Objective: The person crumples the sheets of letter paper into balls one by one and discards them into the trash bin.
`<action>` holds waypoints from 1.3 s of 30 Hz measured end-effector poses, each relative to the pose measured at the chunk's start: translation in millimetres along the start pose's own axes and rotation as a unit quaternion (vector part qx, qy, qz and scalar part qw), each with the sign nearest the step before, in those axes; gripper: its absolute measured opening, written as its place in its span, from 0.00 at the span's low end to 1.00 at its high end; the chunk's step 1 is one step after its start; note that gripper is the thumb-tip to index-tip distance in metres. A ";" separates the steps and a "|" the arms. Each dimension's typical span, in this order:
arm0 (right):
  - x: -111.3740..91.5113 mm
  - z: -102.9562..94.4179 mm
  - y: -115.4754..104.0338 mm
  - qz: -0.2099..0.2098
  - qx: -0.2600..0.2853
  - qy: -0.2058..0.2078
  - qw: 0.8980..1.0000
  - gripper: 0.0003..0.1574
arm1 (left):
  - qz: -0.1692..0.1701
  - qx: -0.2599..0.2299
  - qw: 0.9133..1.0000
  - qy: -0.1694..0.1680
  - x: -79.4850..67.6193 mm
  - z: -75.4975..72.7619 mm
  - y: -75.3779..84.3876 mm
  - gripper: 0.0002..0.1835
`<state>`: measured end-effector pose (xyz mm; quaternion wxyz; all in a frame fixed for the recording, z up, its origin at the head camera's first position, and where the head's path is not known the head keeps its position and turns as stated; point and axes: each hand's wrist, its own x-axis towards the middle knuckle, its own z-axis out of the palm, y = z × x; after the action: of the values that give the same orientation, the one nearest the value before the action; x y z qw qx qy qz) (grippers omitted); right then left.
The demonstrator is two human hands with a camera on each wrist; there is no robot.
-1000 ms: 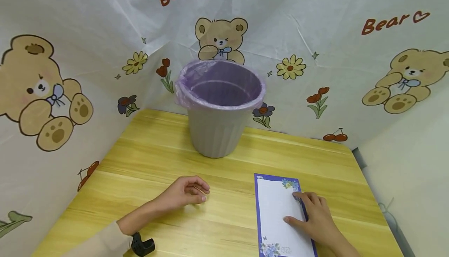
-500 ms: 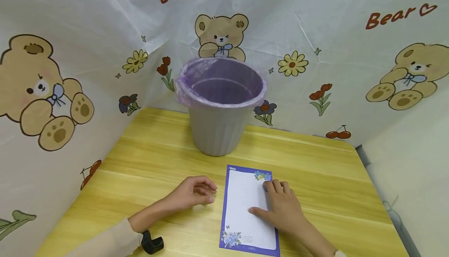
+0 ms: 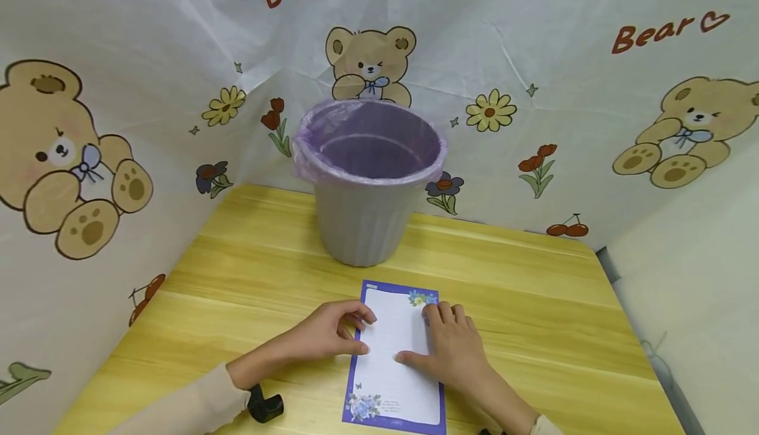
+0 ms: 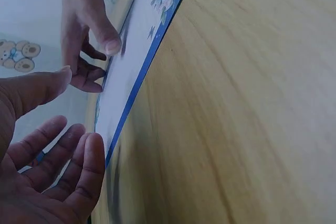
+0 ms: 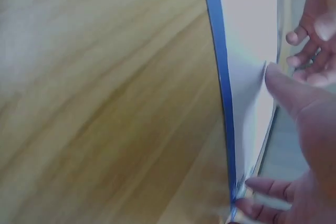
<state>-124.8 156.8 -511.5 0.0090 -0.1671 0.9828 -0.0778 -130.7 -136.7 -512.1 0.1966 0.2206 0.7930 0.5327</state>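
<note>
A sheet of stationery paper [image 3: 391, 382], white with a purple-blue border and printed flowers in two corners, lies flat on the wooden table in front of me. My right hand [image 3: 458, 350] rests on its right side, thumb on the white area and fingertips near the upper right edge. In the right wrist view that thumb [image 5: 286, 88] touches the paper. At the left edge, my left hand [image 3: 326, 333] overlaps the border, fingers loosely bent and thumb apart from them. The left wrist view shows nothing between the left hand's fingers [image 4: 89, 174].
Behind the paper stands a grey bin [image 3: 366, 224] lined with a thin purple bag [image 3: 305, 151]. A white cloth [image 3: 450, 46] printed with bears and flowers hangs around the table [image 3: 522, 303]. A black band [image 3: 265, 405] is at the left wrist.
My right hand has slid the paper leftward across the table to the middle. The left hand has moved slightly right and now meets the paper's left edge.
</note>
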 end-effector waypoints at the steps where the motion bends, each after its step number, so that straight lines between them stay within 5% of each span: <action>1: -0.3 -0.7 1.5 0.001 0.015 -0.005 1.000 0.62 | 0.002 0.022 1.000 0.004 -0.3 -0.5 -0.2 0.25; 4: -2.3 -3.3 9.6 0.001 0.055 -0.023 0.998 0.61 | 0.003 0.120 0.993 0.016 -2.1 -2.0 0.6 0.30; 9: -9.7 -10.2 24.0 -0.027 0.102 -0.051 0.993 0.68 | 0.001 0.266 0.964 0.006 -6.6 -3.3 1.6 0.44; 16: -17.3 -13.5 34.6 -0.081 0.118 -0.078 0.987 0.79 | -0.003 0.310 0.951 -0.016 -10.3 -1.9 -3.3 0.65; 26: -13.7 -7.4 39.1 -0.089 0.152 -0.081 0.981 0.72 | 0.009 0.377 0.926 -0.014 -1.0 4.4 -7.0 0.67; 33: -11.9 -6.7 39.4 -0.118 0.191 -0.075 0.972 0.51 | 0.003 0.383 0.924 -0.015 2.3 6.4 -4.7 0.59; 39: -18.4 -1.5 38.2 -0.150 0.260 -0.080 0.951 0.20 | 0.029 0.359 0.933 0.006 -3.3 5.9 -1.6 0.22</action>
<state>-119.9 198.6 -516.2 0.1186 -0.3100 0.8882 -0.3177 -125.0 -134.7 -515.5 0.0846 0.2960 0.9259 0.2192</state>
